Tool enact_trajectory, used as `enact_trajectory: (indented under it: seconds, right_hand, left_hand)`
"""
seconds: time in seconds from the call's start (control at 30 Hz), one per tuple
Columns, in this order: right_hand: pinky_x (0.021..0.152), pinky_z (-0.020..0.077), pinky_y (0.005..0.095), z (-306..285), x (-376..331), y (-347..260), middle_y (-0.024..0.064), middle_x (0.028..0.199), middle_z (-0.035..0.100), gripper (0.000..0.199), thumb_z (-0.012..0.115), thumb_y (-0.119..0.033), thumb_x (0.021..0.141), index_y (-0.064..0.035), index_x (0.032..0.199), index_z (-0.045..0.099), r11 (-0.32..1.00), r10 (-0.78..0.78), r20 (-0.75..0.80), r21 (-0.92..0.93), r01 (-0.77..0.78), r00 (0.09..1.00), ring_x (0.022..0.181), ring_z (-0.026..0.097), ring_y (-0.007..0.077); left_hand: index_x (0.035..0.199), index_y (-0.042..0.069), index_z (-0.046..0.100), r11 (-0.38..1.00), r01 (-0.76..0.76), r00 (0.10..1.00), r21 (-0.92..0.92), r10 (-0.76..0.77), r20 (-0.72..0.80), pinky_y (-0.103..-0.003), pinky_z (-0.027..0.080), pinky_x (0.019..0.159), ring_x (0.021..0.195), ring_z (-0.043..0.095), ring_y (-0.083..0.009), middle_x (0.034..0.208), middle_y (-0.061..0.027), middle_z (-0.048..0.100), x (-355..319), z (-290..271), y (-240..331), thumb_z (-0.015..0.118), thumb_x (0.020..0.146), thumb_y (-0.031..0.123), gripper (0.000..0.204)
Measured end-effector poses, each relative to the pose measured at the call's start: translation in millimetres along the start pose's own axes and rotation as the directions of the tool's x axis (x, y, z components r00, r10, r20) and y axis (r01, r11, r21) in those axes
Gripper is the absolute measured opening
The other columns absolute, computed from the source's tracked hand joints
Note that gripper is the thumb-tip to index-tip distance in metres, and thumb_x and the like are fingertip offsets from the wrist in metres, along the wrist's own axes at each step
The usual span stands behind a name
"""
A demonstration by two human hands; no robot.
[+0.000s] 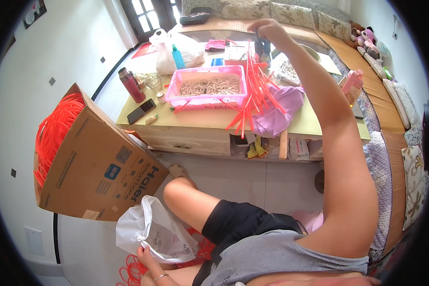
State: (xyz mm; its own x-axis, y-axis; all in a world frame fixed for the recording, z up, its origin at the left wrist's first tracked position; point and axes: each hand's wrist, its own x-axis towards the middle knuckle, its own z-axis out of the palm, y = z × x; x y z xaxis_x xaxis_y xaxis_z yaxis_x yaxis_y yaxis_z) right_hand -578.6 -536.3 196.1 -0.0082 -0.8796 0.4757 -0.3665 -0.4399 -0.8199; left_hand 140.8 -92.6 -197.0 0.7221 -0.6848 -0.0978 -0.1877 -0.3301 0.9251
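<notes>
At 7 o'clock, nearest: left hand (147, 257), fingers curled on the rim of a white bag (152, 231), gripping it; red tubing coils (133, 271) beneath. At 9 o'clock, a tilted cardboard box (97, 167) full of red tubing. Farther, at 12 o'clock, over the table (195, 121): right hand (267, 29), closed around the tops of red straws (252, 90) hanging fanned beside a pink tray (207, 88) and purple cloth (279, 112).
</notes>
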Motion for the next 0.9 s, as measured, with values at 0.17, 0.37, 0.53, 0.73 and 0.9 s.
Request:
enact_trajectory:
  seconds: [0.17,0.37,0.53,0.73,0.9]
  right_hand:
    - [0.053,0.0407,0.0255,-5,-5,16,0.0054,0.072,0.064,0.029,0.052,-0.004,0.071,0.0037,0.091,0.073,0.984,0.154,0.100,0.072,-0.161,0.983,0.059,0.052,0.0107]
    - [0.058,0.0435,0.0271,56,35,9,0.0099,0.079,0.065,0.023,0.051,0.001,0.077,0.0067,0.088,0.070,0.866,0.034,0.049,0.498,-0.054,0.998,0.065,0.055,0.0133]
    - [0.064,0.0459,0.0305,80,93,-32,0.0125,0.084,0.066,0.020,0.052,0.004,0.080,0.0074,0.086,0.070,0.553,-0.193,-0.109,0.809,0.200,0.975,0.071,0.057,0.0183]
    - [0.073,0.0492,0.0310,110,88,0,0.0134,0.092,0.066,0.019,0.051,0.000,0.087,0.0079,0.094,0.068,0.804,-0.277,-0.134,0.511,0.305,0.952,0.080,0.059,0.0181]
    - [0.058,0.0447,0.0251,136,59,67,0.0124,0.081,0.068,0.019,0.052,0.004,0.077,0.0055,0.083,0.069,0.687,0.108,-0.098,0.727,-0.003,0.989,0.064,0.056,0.0156]
  left_hand:
    - [0.089,-0.003,0.065,0.998,-0.015,1.000,0.064,0.014,0.013,-0.027,0.045,0.068,0.073,0.054,-0.0105,0.080,-0.0013,0.063,7,14,-12,0.064,0.084,0.005,0.010]
    - [0.085,-0.003,0.067,0.966,-0.112,0.993,0.234,0.099,0.068,-0.029,0.047,0.065,0.068,0.055,-0.0117,0.075,-0.0021,0.065,1,36,5,0.069,0.080,0.006,0.011]
    - [0.083,-0.003,0.065,0.971,-0.118,0.992,0.209,0.107,0.066,-0.029,0.045,0.064,0.067,0.052,-0.0111,0.074,-0.0023,0.062,-6,29,16,0.070,0.079,0.006,0.011]
    - [0.083,-0.004,0.065,0.970,-0.092,0.996,0.223,0.091,0.019,-0.029,0.045,0.063,0.066,0.052,-0.0111,0.073,-0.0024,0.062,-10,17,11,0.072,0.079,0.008,0.014]
    - [0.086,-0.004,0.067,0.961,-0.118,0.991,0.249,0.100,0.085,-0.030,0.047,0.063,0.066,0.054,-0.0119,0.073,-0.0036,0.064,-8,30,8,0.073,0.078,0.009,0.016]
